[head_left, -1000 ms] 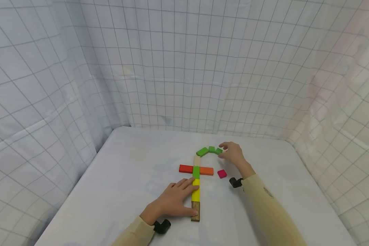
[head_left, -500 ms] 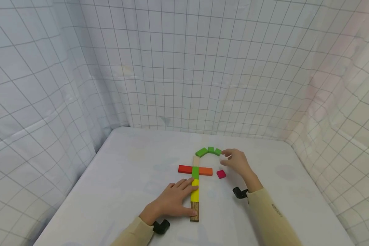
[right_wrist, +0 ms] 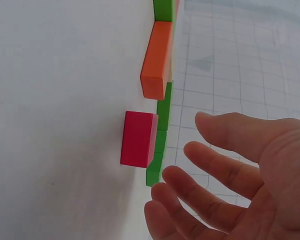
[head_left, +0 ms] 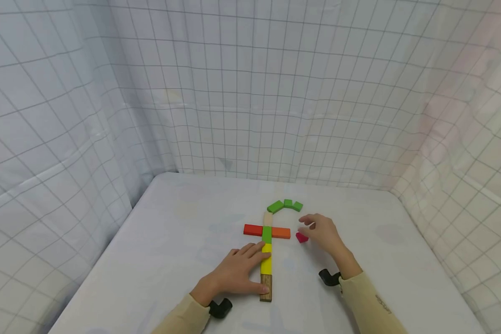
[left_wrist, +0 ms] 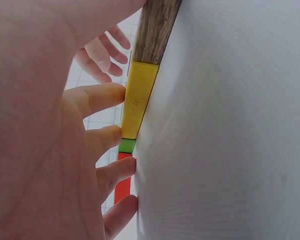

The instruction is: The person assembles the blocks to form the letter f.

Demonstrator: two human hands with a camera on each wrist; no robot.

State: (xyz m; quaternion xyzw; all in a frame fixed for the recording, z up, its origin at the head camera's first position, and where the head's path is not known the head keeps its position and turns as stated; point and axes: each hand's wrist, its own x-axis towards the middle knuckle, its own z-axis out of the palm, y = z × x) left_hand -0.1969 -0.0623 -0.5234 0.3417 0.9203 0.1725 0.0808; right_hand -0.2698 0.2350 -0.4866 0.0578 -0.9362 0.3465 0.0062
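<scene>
My left hand (head_left: 239,270) lies spread along a straight row of blocks, fingertips at the yellow blocks (head_left: 266,265) and thumb on the dark wooden block (head_left: 266,294). Over the small crimson block (head_left: 302,238) hovers my right hand (head_left: 323,233), its fingers loosely bent and holding nothing. In the right wrist view the crimson block (right_wrist: 138,138) stands apart from those fingers. Farther up the row come a green block (head_left: 266,234) and a pale wooden block (head_left: 268,219). A red block (head_left: 253,229) and an orange block (head_left: 281,233) form side arms.
Three green blocks curve to the right from the row's far end, among them a longer green block (head_left: 275,207) and a small green block (head_left: 298,206). The white table (head_left: 183,232) is bordered by hanging grid-patterned cloth (head_left: 250,116) behind and at both sides.
My right hand has drawn back from the rightmost green block toward me, down to the crimson block. The left hand stays put on the row.
</scene>
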